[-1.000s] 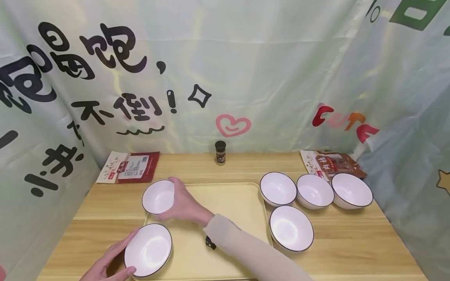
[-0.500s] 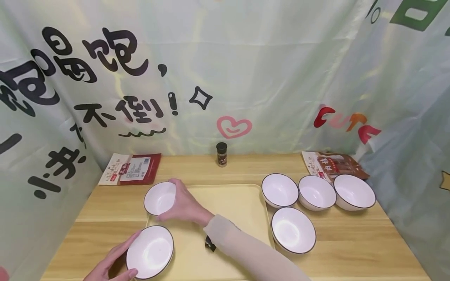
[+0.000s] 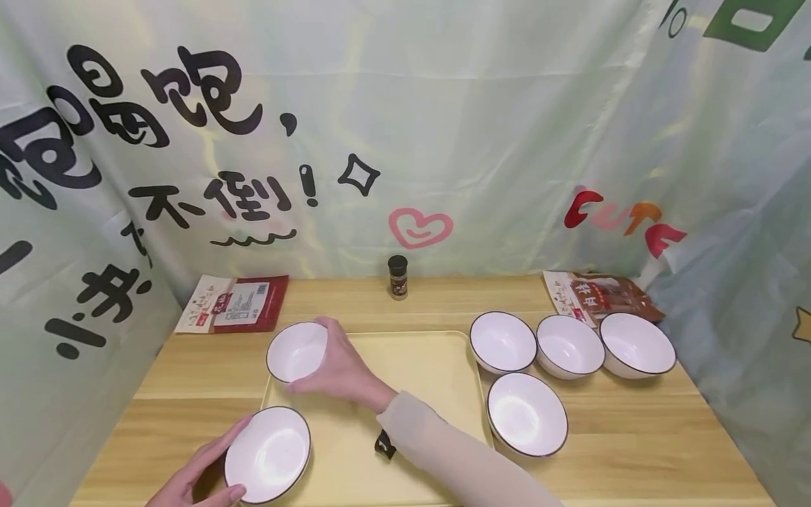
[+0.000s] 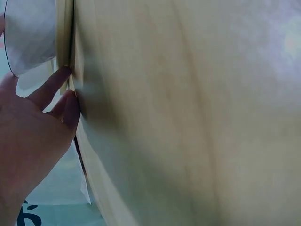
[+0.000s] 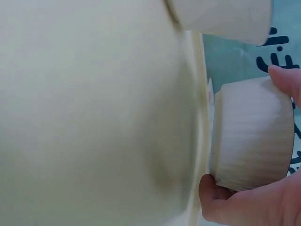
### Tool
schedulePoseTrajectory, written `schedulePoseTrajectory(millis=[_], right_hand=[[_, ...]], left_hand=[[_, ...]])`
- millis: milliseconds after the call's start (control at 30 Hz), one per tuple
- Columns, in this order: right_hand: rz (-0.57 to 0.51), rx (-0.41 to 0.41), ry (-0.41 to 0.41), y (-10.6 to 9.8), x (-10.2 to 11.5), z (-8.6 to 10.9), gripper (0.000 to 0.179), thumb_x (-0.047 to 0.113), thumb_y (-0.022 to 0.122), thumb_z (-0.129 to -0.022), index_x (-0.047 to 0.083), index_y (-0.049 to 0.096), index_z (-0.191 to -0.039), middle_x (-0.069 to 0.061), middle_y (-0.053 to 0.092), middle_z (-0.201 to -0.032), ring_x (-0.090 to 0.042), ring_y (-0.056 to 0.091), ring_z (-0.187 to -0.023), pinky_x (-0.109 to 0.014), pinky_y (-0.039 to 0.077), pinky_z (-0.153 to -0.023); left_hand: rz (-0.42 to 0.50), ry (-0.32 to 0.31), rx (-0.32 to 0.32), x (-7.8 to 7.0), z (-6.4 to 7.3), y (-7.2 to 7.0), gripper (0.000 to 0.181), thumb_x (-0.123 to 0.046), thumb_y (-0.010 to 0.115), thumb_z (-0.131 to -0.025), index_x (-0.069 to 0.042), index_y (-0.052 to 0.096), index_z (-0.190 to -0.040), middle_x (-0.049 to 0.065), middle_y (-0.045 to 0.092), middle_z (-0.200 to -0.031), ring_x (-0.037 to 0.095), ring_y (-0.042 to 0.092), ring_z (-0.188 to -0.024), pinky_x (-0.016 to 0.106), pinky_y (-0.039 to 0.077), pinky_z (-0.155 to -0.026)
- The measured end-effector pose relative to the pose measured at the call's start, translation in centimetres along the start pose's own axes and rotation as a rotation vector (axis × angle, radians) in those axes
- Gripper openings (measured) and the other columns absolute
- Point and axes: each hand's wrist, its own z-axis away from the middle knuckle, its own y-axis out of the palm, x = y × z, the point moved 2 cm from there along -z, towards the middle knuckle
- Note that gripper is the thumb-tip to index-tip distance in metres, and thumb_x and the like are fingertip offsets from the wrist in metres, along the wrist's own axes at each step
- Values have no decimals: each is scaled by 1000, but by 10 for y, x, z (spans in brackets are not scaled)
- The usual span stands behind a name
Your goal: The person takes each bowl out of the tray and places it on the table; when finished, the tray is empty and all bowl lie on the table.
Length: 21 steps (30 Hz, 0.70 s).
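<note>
My right hand grips a white bowl with a dark rim, thumb and fingers spread across its sides. This bowl is over the far left corner of a pale yellow tray. In the right wrist view the same bowl shows its ribbed outside, with fingertips near its base. My left hand holds a second white bowl at the tray's near left, thumb in front and fingers behind. The left wrist view shows the left hand beside that bowl, which is partly cut off.
Several white bowls stand at the right, including one bowl by the tray's right edge. A spice jar stands at the back. Food packets lie at the back left and back right. A printed curtain encloses the wooden table.
My right hand has shifted slightly to the right with its bowl. The left hand and its bowl have stayed nearly in place.
</note>
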Motion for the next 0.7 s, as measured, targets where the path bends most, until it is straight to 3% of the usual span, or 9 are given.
schedulePoseTrajectory(millis=[33, 233, 433, 533, 633, 700], right_hand=[[5, -4, -1, -2, 1, 1, 121, 25, 108, -64, 18, 37, -162, -3, 55, -147, -20, 60, -122, -37, 53, -100], [-4, -22, -10, -12, 10, 11, 120, 24, 107, -64, 18, 38, -162, -1, 54, -149, -23, 61, -122, -39, 54, -98], [-43, -32, -29, -24, 19, 23, 120, 25, 108, -65, 18, 38, -162, -3, 55, -148, -22, 61, -122, -40, 54, -99], [-41, -43, -34, -34, 24, 30, 121, 26, 108, -65, 18, 37, -163, -3, 55, -149, -21, 61, -122, -41, 54, -100], [-41, -55, -33, -43, 26, 38, 122, 26, 107, -65, 18, 36, -164, -5, 55, -150, -23, 61, -123, -42, 55, -100], [-41, -63, -30, -50, 27, 43, 122, 27, 107, -65, 19, 36, -164, -6, 56, -150, -24, 62, -123, -43, 55, -99]], left_hand=[[13, -5, 5, -1, 0, 0, 99, -35, 87, -95, -6, 31, -172, 21, 30, -175, 53, 24, -156, 83, 15, -118], [22, -6, 13, -2, 2, -1, 98, -33, 86, -96, -6, 30, -172, 21, 29, -176, 52, 23, -156, 81, 15, -119], [15, -59, 26, 4, 4, -2, 100, -36, 85, -96, -7, 28, -173, 24, 28, -175, 54, 23, -156, 84, 15, -117], [18, -17, 8, 5, 3, -2, 98, -33, 86, -96, -8, 30, -173, 22, 30, -175, 47, 25, -157, 82, 15, -118], [5, 66, -28, 4, 3, 0, 93, -29, 87, -95, -11, 36, -171, 15, 35, -174, 13, 32, -156, 45, 17, -131], [-3, 139, -51, 3, 4, 1, 89, -24, 86, -95, -14, 40, -170, 6, 39, -173, -9, 33, -147, 17, 20, -122]])
